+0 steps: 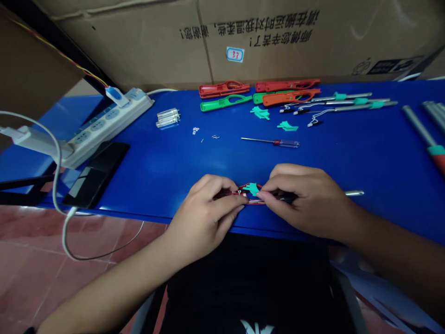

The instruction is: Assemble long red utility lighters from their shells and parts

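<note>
Two hands working: left hand [205, 213], right hand [306, 199] | both are pinching a red plastic casing [242, 187] tight | they are hiding most of it | a box sticker [235, 54] is showing 33

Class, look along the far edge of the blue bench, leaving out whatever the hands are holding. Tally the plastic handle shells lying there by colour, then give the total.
Red-orange plastic handle shells: 3
Green plastic handle shells: 2
Total: 5
</note>
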`<state>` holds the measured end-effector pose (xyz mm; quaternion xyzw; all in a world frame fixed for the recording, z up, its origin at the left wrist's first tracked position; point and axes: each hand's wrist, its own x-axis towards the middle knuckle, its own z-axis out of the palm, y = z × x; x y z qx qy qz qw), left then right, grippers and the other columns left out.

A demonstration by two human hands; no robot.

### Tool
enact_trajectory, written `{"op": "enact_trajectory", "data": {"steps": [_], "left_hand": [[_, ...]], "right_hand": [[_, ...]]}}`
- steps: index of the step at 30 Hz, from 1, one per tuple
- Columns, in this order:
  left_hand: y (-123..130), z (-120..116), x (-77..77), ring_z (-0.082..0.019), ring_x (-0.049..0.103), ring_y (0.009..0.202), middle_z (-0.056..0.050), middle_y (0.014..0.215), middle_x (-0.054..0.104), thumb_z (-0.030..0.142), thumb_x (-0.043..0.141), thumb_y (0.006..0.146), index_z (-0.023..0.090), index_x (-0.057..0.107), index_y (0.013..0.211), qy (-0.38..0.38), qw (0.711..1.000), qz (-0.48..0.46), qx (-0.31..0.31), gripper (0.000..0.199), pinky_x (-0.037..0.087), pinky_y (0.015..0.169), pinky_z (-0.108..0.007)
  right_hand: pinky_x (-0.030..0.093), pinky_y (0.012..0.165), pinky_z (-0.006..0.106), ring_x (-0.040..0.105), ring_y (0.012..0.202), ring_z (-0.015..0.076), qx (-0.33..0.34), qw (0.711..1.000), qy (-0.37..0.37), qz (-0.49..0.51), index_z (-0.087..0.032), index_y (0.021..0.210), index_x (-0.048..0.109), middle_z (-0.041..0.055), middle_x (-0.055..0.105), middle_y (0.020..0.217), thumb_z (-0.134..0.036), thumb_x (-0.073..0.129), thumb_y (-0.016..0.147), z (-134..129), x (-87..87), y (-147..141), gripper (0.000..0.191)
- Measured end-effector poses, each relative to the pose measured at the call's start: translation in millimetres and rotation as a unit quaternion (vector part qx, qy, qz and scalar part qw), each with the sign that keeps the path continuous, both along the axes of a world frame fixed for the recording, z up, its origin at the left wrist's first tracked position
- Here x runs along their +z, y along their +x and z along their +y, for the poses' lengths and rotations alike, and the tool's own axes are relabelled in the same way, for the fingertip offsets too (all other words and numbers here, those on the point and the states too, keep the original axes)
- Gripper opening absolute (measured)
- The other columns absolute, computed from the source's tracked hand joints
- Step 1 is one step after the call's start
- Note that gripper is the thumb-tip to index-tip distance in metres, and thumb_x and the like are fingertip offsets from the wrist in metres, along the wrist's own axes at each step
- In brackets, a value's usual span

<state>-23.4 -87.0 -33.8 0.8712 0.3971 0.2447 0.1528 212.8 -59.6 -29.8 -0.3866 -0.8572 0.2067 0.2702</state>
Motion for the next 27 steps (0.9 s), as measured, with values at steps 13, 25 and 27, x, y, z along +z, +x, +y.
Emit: {"op": "enact_trajectory", "data": {"steps": [13, 25, 27], "left_hand": [[-2.1, 1.7, 2.3, -0.021, 0.057, 0.100, -0.006, 0.110, 0.064, 0.013, 0.061, 0.092, 0.029, 0.074, 0.110, -0.062, 0.998, -0.025, -0.005, 0.027, 0.049, 0.084, -0.037], [-4.3, -0.6, 0.1, -0.019, 0.056, 0.100, -0.004, 0.109, 0.062, 0.011, 0.063, 0.091, 0.030, 0.074, 0.110, -0.075, 0.996, -0.051, 0.002, 0.029, 0.049, 0.081, -0.034], [-4.6, -0.7, 0.5, -0.019, 0.056, 0.101, -0.005, 0.110, 0.062, 0.011, 0.062, 0.091, 0.030, 0.074, 0.109, -0.082, 0.996, -0.047, 0.001, 0.029, 0.049, 0.082, -0.034]], "right_hand": [[0.044, 0.066, 0.029, 0.059, 0.072, 0.0152, 0.063, 0.998, 0.000, -0.032, -0.019, 0.083, 0.069, 0.0037, 0.066, 0.080, -0.016, 0.056, 0.093, -5.0, 1.1, 5.4, 0.016], [0.041, 0.065, 0.032, 0.050, 0.070, 0.0148, 0.069, 0.993, 0.049, -0.077, -0.015, 0.078, 0.065, 0.0020, 0.058, 0.075, -0.013, 0.055, 0.095, -12.1, 4.3, -0.4, 0.020], [0.042, 0.066, 0.034, 0.051, 0.071, 0.0161, 0.076, 0.990, 0.066, -0.094, -0.015, 0.080, 0.066, 0.0029, 0.059, 0.076, -0.011, 0.055, 0.094, -13.6, 4.7, -0.5, 0.018]]}}
